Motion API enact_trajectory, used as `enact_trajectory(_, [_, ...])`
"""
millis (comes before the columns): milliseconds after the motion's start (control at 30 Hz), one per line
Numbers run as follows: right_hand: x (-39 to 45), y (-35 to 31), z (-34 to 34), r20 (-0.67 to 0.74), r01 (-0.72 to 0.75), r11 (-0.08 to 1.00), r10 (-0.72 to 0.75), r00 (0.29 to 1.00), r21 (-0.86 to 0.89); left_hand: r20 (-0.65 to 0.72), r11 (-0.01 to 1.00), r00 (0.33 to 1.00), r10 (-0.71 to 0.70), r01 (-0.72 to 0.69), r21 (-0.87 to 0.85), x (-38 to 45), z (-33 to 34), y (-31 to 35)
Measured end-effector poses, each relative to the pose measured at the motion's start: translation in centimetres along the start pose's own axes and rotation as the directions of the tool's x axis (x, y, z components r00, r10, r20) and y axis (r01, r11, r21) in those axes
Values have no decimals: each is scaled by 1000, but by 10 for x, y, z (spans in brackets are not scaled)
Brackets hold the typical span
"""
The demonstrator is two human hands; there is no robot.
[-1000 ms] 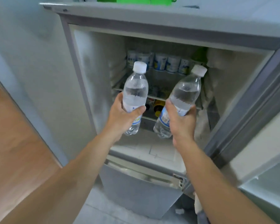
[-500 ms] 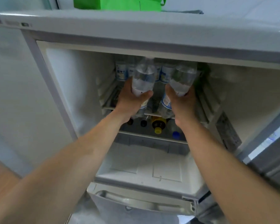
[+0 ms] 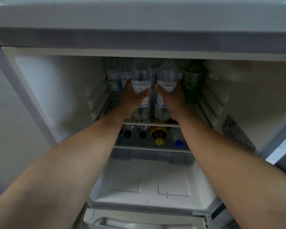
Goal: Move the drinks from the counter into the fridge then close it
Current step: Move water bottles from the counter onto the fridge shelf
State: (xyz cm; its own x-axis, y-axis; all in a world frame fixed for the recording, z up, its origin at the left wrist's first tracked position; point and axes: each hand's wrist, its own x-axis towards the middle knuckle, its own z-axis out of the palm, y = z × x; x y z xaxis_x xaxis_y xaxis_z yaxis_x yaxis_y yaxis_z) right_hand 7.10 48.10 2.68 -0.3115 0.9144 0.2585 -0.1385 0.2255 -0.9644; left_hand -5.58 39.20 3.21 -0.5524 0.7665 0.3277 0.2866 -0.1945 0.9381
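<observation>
Both arms reach deep into the open fridge. My left hand grips a clear water bottle around its middle, and my right hand grips a second clear water bottle the same way. Both bottles stand upright on the upper wire shelf, side by side with a narrow gap between them. Their caps are hidden under the fridge's top edge. More labelled bottles stand behind at the left, and a green bottle stands just right of my right hand.
On the lower shelf lie several bottles with their caps toward me, among them a yellow-capped one and a blue-capped one. A white drawer cover sits below. The fridge door's edge shows at far right.
Both hands have carried the two water bottles from in front of the fridge further in, onto the upper shelf. The camera has moved closer and lower.
</observation>
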Motion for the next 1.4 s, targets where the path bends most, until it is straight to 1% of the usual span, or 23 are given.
enact_trajectory(133, [7, -2, 3, -3, 13, 999, -14, 1000, -33, 48, 983, 999, 12, -20, 181, 3, -5, -1])
enact_trajectory(200, [3, -1, 1, 9, 30, 995, -30, 1000, -94, 71, 967, 997, 16, -34, 253, 2, -11, 0])
enact_trajectory(267, [-7, 3, -3, 5, 58, 975, -59, 998, -214, 76, 938, 997, 10, -35, 345, -1, -15, 0])
enact_trajectory(333, [-16, 11, -10, -20, 92, 913, -109, 994, -398, 35, 894, 999, -1, -15, 448, -5, -15, -1])
enact_trajectory(367, [-19, 15, -12, -22, 85, 878, -108, 994, -470, 3, 875, 1000, -1, -1, 484, -7, -13, -1])
enact_trajectory(400, [-21, 19, -14, -14, 64, 864, -82, 997, -499, -26, 865, 1000, 5, 9, 502, -9, -9, -2])
enact_trajectory(467, [-21, 22, -14, 2, 25, 873, -28, 1000, -488, -76, 867, 997, 20, 20, 498, -10, 0, -4])
enact_trajectory(600, [-10, 20, -8, -8, 9, 861, -15, 1000, -509, -150, 882, 988, 25, 48, 469, -4, 13, -10])
enact_trajectory(733, [4, 21, -1, -1, -31, 862, 36, 999, -506, -176, 903, 984, -11, 86, 422, 11, 18, -15])
enact_trajectory(800, [9, 22, 2, -11, -47, 838, 49, 999, -544, -195, 896, 981, -3, 90, 436, 17, 20, -16])
enact_trajectory(867, [11, 22, 6, -40, -77, 837, 66, 997, -542, -218, 883, 976, 17, 88, 461, 20, 19, -19])
enact_trajectory(967, [8, 25, 13, -50, -100, 878, 86, 995, -468, -207, 873, 978, -6, 106, 476, 23, 18, -25])
enact_trajectory(1133, [5, 26, 18, -11, -110, 925, 114, 993, -365, -187, 859, 981, -41, 131, 496, 30, 18, -26])
enact_trajectory(1267, [4, 26, 17, 32, -109, 932, 128, 991, -346, -203, 852, 978, -49, 147, 503, 34, 20, -30])
enact_trajectory(1400, [1, 24, 14, 84, -93, 941, 127, 988, -325, -161, 835, 985, -66, 143, 531, 35, 18, -31])
